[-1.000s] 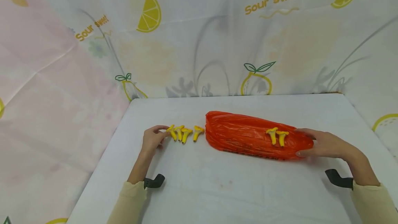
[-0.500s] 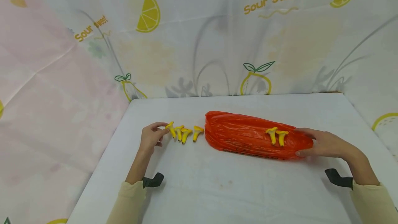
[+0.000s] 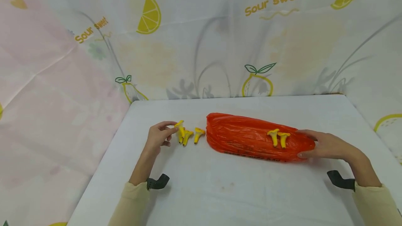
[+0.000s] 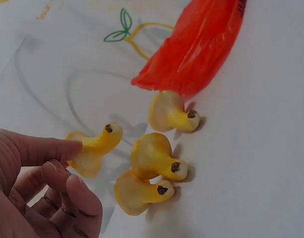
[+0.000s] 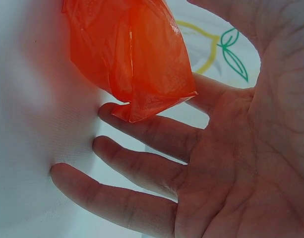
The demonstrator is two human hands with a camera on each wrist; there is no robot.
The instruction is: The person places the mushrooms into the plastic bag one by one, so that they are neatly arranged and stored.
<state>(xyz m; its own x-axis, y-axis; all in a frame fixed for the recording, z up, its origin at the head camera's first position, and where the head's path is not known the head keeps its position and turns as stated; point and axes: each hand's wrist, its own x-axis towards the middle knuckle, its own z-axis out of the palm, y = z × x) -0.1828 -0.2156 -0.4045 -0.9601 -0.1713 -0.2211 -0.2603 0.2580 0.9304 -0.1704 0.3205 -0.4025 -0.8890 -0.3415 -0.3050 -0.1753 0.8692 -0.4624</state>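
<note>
My left hand (image 3: 158, 137) pinches a yellow chanterelle mushroom (image 4: 92, 151) between thumb and fingers, lifted off the table with its stem pointing away from the hand. Right beside it lie three more chanterelles on the white table: one (image 4: 142, 192) partly behind the held one in the head view, one (image 3: 187, 137) and another (image 3: 199, 135) nearest the bag. A red plastic bag (image 3: 235, 132) lies flat, with two chanterelles (image 3: 274, 137) resting on its right part. Around the bag's right end, my right hand (image 3: 333, 145) is spread, its fingers (image 5: 127, 198) extended beneath and beside the plastic.
The white table (image 3: 235, 191) ends at a hanging cloth (image 3: 188, 44) with lemon prints behind it. Pinkish cloth (image 3: 47, 97) hangs along the left side. Dark wrist straps (image 3: 158, 181) sit on both wrists.
My left hand has raised the leftmost chanterelle and carried it to the right, over the neighbouring one. My right hand and the bag have stayed in place.
</note>
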